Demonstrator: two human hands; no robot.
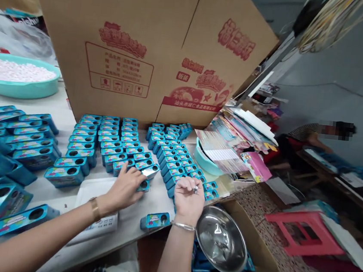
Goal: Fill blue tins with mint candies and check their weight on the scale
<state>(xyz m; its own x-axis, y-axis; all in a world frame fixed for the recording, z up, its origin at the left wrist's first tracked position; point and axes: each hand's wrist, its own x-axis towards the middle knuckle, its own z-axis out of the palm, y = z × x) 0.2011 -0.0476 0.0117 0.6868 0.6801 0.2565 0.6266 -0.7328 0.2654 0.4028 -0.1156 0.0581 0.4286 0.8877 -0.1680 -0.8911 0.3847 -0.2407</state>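
Note:
My left hand (126,189) reaches over the front of the rows of small blue boxes with round dark holes in their tops. Its fingers are spread, and they lie beside or against a blue box (144,185); I cannot tell if they press on it. My right hand (189,201) is curled palm up, closed around something small and greyish (195,190), too small to name. It is just in front of the right-hand rows. A single blue box (155,221) lies near the table's front edge, between my forearms.
A large cardboard carton (168,17) rises behind the rows. More blue boxes (33,155) crowd the left. A turquoise basin (21,89) holds pale pieces. A steel bowl (222,240) rests on blue packs in an open carton, right. A person (311,132) sits farther back, near a red stool (307,233).

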